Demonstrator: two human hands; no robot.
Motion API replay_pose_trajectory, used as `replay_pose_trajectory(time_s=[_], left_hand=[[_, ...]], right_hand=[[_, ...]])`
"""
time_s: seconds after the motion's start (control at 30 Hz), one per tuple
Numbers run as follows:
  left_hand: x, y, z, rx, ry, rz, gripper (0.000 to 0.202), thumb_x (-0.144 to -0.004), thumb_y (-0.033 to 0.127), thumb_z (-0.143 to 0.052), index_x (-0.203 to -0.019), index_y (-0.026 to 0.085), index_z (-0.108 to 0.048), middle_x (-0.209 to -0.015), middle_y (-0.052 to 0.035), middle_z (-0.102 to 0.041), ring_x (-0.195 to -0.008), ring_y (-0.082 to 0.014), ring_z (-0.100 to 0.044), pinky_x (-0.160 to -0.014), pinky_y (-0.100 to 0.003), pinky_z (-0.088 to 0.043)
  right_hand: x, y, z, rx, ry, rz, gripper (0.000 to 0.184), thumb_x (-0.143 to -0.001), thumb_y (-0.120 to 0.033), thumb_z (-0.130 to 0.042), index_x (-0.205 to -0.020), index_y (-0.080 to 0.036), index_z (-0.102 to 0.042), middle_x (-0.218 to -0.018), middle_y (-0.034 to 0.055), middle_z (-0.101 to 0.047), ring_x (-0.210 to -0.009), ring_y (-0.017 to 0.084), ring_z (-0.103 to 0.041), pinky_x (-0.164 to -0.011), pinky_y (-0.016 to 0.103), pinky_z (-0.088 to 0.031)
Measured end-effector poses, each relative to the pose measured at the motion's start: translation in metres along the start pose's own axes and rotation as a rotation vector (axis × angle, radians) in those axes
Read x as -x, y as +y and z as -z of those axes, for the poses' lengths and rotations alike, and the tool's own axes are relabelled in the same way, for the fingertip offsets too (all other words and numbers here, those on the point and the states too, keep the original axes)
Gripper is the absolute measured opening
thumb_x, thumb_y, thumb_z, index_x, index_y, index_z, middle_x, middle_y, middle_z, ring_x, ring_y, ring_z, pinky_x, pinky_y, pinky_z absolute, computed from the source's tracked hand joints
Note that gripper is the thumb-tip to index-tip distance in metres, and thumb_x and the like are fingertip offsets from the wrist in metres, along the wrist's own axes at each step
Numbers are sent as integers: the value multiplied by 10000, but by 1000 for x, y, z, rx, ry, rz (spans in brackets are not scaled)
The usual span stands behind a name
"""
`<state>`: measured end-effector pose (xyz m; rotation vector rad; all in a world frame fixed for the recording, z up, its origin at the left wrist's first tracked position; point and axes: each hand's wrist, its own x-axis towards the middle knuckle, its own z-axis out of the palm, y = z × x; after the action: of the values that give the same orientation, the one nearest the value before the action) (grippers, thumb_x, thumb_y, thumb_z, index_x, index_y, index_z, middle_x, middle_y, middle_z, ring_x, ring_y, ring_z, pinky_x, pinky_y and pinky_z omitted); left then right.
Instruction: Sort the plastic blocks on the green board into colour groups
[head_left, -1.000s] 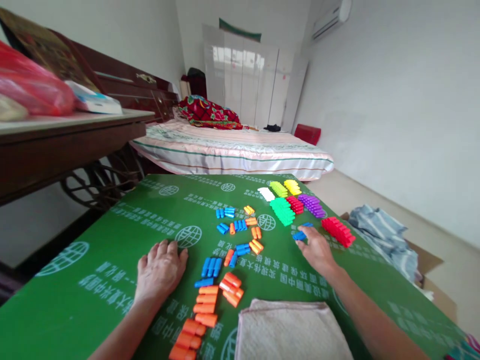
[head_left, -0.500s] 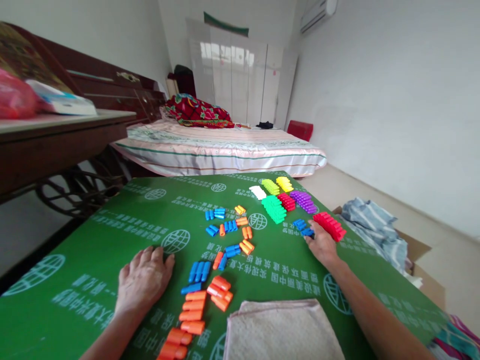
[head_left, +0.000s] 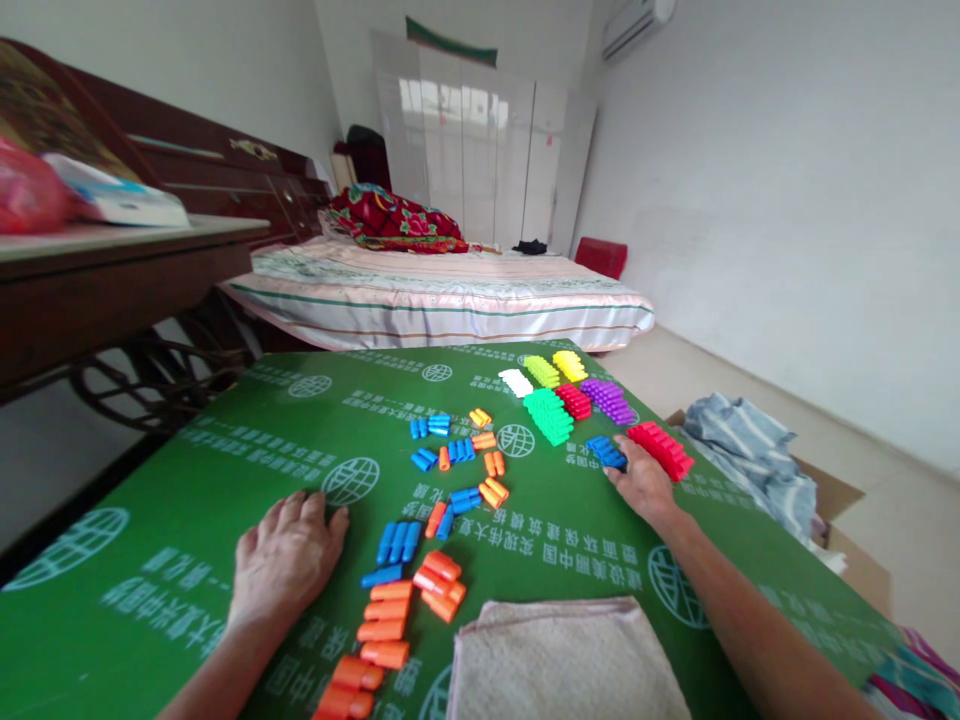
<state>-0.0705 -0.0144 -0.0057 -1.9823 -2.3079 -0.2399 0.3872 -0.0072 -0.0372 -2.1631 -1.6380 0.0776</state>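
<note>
On the left of the green board (head_left: 187, 480), my left hand (head_left: 289, 555) rests palm down with its fingers stretched out, holding nothing. My right hand (head_left: 643, 482) reaches to the right side, thumb and fingers closed at the near end of a small row of blue plastic pegs (head_left: 602, 450). Fingertips partly hide the nearest peg. Just right of these fingers is a block of red pegs (head_left: 660, 451). Loose blue pegs (head_left: 399, 543) and orange pegs (head_left: 385, 630) lie scattered between my hands.
Further back stand groups of green (head_left: 548, 416), purple (head_left: 608, 401), white (head_left: 516, 382) and yellow pegs (head_left: 570, 365). A folded grey cloth (head_left: 566, 665) lies at the front edge. Beyond the board is a bed (head_left: 450, 300); a cardboard box with striped fabric (head_left: 739, 440) sits at right.
My right hand has moved slightly back and left, bringing the nearest blue peg up against the others in its row. My left hand has stayed put.
</note>
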Motion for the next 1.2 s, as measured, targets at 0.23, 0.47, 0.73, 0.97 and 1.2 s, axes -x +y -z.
replay_pose_trajectory(time_s=[0.23, 0.47, 0.73, 0.97, 1.2], left_hand=[[-1, 3, 2, 10, -1, -4, 641, -896, 469, -167, -1257, 59, -502, -1379, -198, -473, -1323, -354, -374, -1087, -537, -345], [0, 2, 0, 21, 16, -5, 626, -901, 463, -197, -1264, 54, -500, -1381, -209, -466, -1320, -366, -374, -1084, -561, -343], [5, 4, 0, 8, 27, -6, 575, -918, 428, -231, -1261, 59, -506, -1378, -208, -472, -1315, -364, -379, -1071, -541, -354], [10, 9, 2, -15, 22, 28, 534, -919, 397, -255, -1265, 79, -508, -1396, -177, -470, -1333, -342, -370, -1090, -522, -341], [14, 8, 1, -32, 24, 27, 514, -932, 381, -256, -1273, 81, -497, -1405, -173, -461, -1339, -332, -368, -1097, -514, -336]], right_hand=[[-4, -5, 1, 77, -49, 1, 482, -862, -308, -558, -1333, -210, -517, -1284, 85, -616, -1117, 231, -603, -915, 324, -465], [-5, -9, 1, 113, -36, 5, 463, -877, -314, -549, -1327, -202, -530, -1235, 87, -638, -1127, 231, -597, -925, 308, -457], [-2, -8, 1, 145, -9, 10, 446, -886, -337, -527, -1303, -179, -552, -1198, 121, -647, -1076, 248, -611, -864, 336, -479], [10, -62, 13, 104, 69, 233, 391, -912, -323, -464, -1258, -194, -592, -1207, 110, -643, -1030, 243, -613, -867, 331, -472], [7, -178, 0, 18, -224, 542, 286, -905, -270, -489, -1141, -236, -647, -1157, 53, -655, -1040, 185, -605, -846, 250, -446]])
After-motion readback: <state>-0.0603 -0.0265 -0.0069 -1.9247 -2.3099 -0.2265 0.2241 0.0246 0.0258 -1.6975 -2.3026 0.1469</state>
